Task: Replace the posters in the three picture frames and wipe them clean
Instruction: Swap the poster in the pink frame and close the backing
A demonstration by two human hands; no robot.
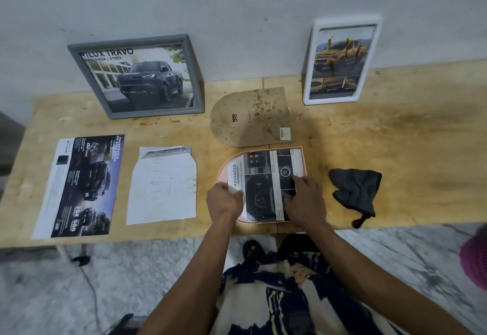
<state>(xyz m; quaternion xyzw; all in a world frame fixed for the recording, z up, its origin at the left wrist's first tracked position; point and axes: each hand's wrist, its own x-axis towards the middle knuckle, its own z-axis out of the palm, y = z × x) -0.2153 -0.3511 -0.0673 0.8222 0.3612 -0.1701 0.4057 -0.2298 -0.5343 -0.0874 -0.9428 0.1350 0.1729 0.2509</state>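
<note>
Centrally, under both hands: pink frame (224,170), arch-shaped, lying flat on the table (395,137); contents, one poster (266,184) marked ADVANCED, laid in it.
Left hand (224,199): fingers curled over the poster's left edge and the frame's rim, gripping.
Right hand (305,203): fingers extended, pressing the poster's right part flat.
Beyond the hands: brown backing board (250,117), arch-shaped, flat, just beside the pink frame.
Far left of the hands: grey frame (193,76), leaning on the wall; contents, dark truck poster.
Far right: white frame (374,58), upright against the wall; contents, yellow vehicle poster.
Left of the left hand: cut white sheet (163,187); further left, dark leaflet (84,184).
Right of the right hand: dark cloth (355,189), crumpled.
</note>
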